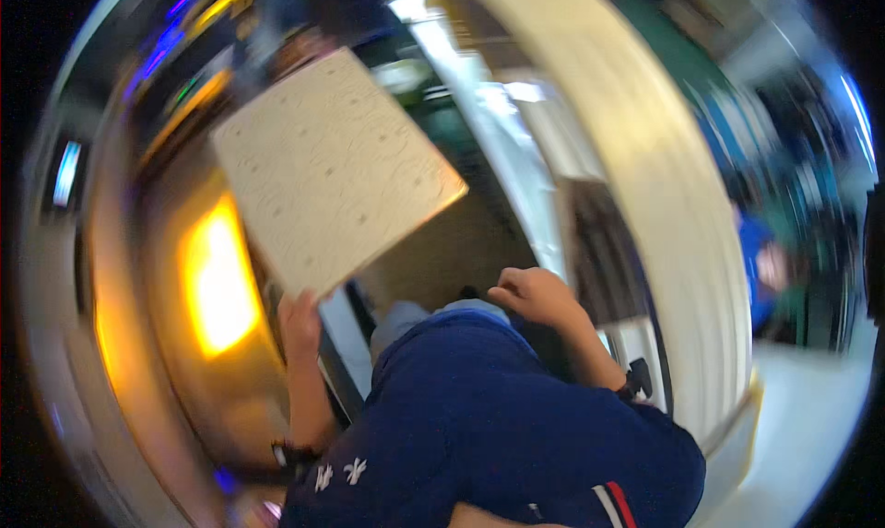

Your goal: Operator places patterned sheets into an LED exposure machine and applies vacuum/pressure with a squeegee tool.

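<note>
Pretty blurry shot, everything smeared by motion. Biggest thing is a wide pale curved band [645,159] sweeping down the right side; can't tell what it is. Next is the shirt [498,427], dark blue, filling the near middle. Then the board [332,169], a flat pale panel with faint markings, tilted and held up at far left of centre. There's a bright orange glow [217,284] just left of it. The left hand [300,323] grips the board's near corner, fingers closed around the edge. The right hand [533,293] is curled loosely near the chest, well apart from the board; can't tell if it's holding anything.
</note>
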`<state>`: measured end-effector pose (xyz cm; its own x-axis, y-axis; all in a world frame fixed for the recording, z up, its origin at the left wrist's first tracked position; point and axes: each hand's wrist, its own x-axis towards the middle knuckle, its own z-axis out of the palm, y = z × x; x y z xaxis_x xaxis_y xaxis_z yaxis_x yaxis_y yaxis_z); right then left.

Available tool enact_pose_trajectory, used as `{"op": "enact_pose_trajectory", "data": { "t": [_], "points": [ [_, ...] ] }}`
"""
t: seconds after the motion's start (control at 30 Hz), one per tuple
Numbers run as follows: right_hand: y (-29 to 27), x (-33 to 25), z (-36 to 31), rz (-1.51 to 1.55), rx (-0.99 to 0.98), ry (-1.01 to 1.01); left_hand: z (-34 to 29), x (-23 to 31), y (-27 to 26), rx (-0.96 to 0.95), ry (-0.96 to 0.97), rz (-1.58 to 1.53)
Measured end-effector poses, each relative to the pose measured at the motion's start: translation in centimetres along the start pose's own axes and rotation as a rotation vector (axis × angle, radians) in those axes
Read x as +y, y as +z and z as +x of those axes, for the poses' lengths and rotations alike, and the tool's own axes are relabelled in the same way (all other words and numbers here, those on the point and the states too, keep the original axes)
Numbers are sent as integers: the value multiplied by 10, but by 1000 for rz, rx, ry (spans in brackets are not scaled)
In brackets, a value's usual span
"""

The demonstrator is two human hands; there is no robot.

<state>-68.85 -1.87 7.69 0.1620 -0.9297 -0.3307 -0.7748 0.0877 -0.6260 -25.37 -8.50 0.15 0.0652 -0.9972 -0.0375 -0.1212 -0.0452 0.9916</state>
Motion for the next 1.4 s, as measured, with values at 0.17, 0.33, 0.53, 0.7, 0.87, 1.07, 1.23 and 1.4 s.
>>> {"op": "enact_pose_trajectory", "data": {
  "t": [0.17,0.33,0.53,0.7,0.87,1.07,1.23,1.4],
  "points": [
    [39,-89,74,-65,-264,-295,-68,15,-54,531,-184,116],
    [119,-150,118,-159,-648,-444,-158,-64,-140,823,25,-417],
    [206,-231,191,-348,-784,-664,-210,-118,-213,1020,-76,-447],
    [266,-310,206,-360,-856,-839,-244,-193,-270,1299,-481,-14],
    [261,-366,240,-278,-924,-873,-209,-168,-269,941,-812,1007],
    [202,-499,280,33,-114,-1427,-222,-212,-304,802,-502,1335],
    [165,-647,289,95,422,-1792,-241,-225,-320,597,-771,1280],
    [144,-675,316,-311,427,-1728,-219,-227,-330,603,-819,1303]
  ]
}}
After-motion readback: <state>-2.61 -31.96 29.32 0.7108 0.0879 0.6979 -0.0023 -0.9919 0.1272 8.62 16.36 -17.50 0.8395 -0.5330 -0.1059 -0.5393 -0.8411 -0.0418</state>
